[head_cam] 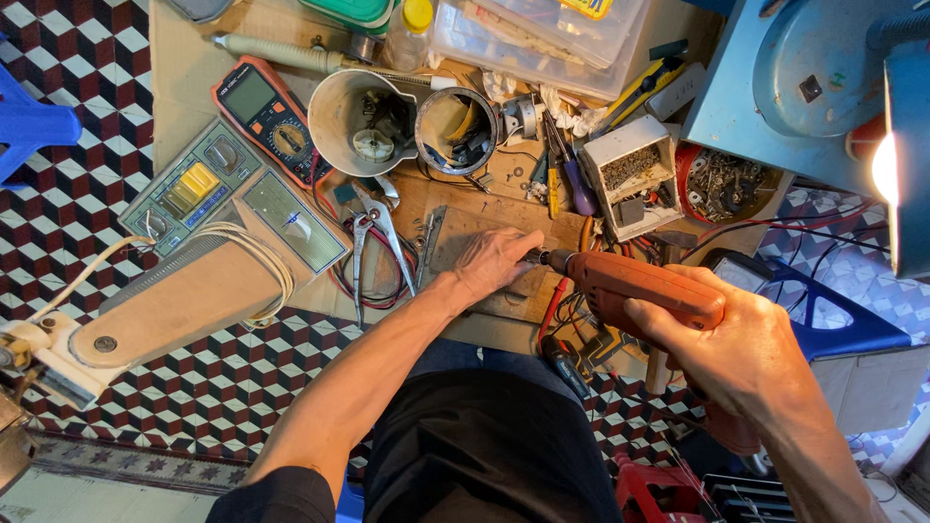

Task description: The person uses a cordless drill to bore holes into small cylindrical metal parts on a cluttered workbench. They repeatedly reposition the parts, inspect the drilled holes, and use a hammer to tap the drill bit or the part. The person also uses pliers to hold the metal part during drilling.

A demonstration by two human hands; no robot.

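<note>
An orange electric drill is gripped firmly by the right hand, the fingers wrapped around its body and handle, with the chuck aimed leftward at a wooden board. The left hand is pressed flat on that board, just beside the drill's chuck, fingers spread and closed on nothing; whatever lies beneath the palm cannot be made out. To the left of the board, a pair of pliers is laid with its handles spread over red wires. Beyond the board, a metal funnel-shaped cup and a round tin of small parts are set side by side. An orange multimeter is seen left of the cup. Right of the board, a white box of screws is placed.
</note>
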